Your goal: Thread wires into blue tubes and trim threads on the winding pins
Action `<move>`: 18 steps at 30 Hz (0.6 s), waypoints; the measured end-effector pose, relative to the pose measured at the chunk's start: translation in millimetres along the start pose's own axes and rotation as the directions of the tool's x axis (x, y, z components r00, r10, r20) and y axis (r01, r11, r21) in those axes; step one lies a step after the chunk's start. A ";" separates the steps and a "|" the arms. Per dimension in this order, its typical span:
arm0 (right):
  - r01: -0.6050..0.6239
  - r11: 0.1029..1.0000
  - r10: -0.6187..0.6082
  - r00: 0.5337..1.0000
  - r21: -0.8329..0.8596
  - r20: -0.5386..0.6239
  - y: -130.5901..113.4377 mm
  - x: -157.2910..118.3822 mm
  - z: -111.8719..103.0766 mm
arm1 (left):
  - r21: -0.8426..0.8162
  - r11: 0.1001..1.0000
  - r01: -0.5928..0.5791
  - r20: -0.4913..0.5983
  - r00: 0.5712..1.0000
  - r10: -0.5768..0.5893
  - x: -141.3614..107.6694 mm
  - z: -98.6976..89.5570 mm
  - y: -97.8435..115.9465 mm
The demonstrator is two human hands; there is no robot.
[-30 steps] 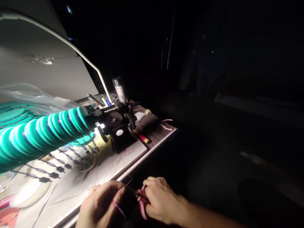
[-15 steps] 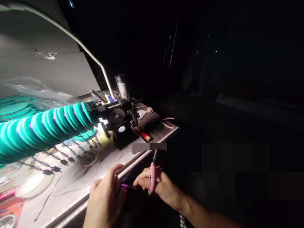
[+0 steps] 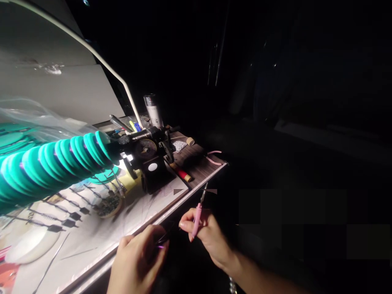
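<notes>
Pink-handled scissors [image 3: 197,216] point upward in my right hand [image 3: 208,232], whose thumb and index finger also pinch together near a thin dark strand. My left hand [image 3: 137,257] is curled in front of the table edge, its fingers closed on purple thread [image 3: 160,246]. Above the table, left of my hands, a long roll of teal discs [image 3: 61,165] is fixed to a black winding device [image 3: 147,153]. Dark weights [image 3: 70,222] hang on cords below the roll.
On the table are a bowl of small beads [image 3: 108,207], a white dish [image 3: 33,245], a metal pick [image 3: 52,261], a red-handled tool [image 3: 184,174] and pink-handled pliers [image 3: 214,158]. Behind stand a spray can [image 3: 153,112] and a lamp arm [image 3: 104,63].
My right hand has risen slightly with the scissors, which tilt more to the right. My left hand's fingers have curled in further, and less purple thread shows between the hands. The view has shifted slightly.
</notes>
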State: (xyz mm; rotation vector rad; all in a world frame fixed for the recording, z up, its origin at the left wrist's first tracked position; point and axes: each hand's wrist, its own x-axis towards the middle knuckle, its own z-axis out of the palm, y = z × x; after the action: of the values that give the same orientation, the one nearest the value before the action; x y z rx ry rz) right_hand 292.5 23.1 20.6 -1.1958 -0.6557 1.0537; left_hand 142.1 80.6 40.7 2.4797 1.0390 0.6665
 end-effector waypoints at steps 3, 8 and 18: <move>-0.018 1.000 0.019 1.000 0.023 -0.018 3.5 0.3 -4.5 | 0.137 0.988 -0.065 0.046 0.997 0.059 3.5 6.6 -0.3; 0.003 1.000 -0.003 0.999 -0.004 -0.042 7.4 -1.5 -15.8 | 0.221 0.973 -0.067 0.110 0.993 0.043 7.0 33.2 1.7; -0.014 1.000 0.017 0.993 0.027 -0.114 13.3 -7.5 -30.8 | -0.023 1.000 0.021 0.147 0.989 -0.017 12.0 44.5 16.7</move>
State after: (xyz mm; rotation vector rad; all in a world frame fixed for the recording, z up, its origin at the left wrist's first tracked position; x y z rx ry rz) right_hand 312.1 3.6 0.2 -1.2303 -0.5432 0.9962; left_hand 183.5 71.7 16.0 2.4528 0.9919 0.4800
